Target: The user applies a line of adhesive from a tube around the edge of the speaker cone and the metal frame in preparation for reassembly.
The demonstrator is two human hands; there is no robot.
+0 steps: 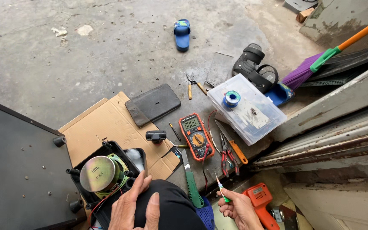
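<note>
Resting flat and open-fingered on the person's dark-trousered knee, the left hand (133,207) lies just beside the speaker driver (100,173), which sits magnet-up in its black housing (91,198) on the floor, next to a sheet of cardboard (107,125). The right hand (239,208) is pinched shut on a slim green-handled tool (222,190), its pale tip pointing up and away. That tool looks light and stiff, best gripped along the handle as it is now. The driver, by its large metal magnet, is likely heavy, with thin red wires (104,199) trailing near it; the rigid frame rim seems the safer hold. A multimeter (196,135), red-handled pliers (229,158) and a clear plastic box (246,108) lie well apart on the concrete.
</note>
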